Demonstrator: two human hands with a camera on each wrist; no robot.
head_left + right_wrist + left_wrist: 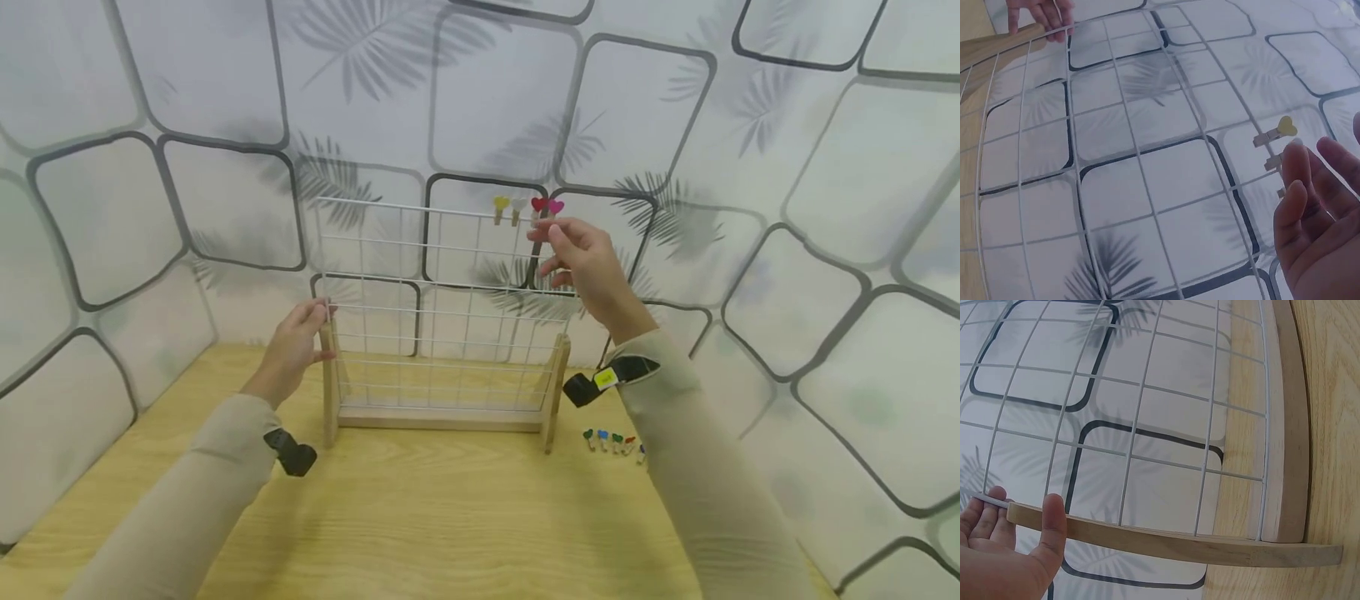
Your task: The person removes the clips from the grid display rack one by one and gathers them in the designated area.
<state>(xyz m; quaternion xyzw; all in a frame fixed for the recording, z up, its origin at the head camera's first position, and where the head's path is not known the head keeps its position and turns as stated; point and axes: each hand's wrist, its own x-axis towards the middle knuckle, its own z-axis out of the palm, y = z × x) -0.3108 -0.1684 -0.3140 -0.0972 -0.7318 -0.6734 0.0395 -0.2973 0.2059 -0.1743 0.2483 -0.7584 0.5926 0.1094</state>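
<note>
A white wire grid rack [442, 304] stands in a wooden frame on the table. My left hand [296, 342] grips the top of its left wooden post [1160, 542], thumb on one side and fingers against the wire edge. Along the top wire sit small wooden clips with hearts: a yellow heart clip [500, 208], a white one [517, 208], a red one [538, 205] and a pink one [556, 207]. My right hand [588, 262] is beside the red and pink clips, fingers loosely bent with thumb and index apart; it hides the lower part of the pink clip.
Several more heart clips [603, 435], green, blue and red, lie in a row on the wooden table [450, 508] to the right of the rack, partly behind my right sleeve. A patterned wall covering [502, 92] rises close behind the rack and on both sides.
</note>
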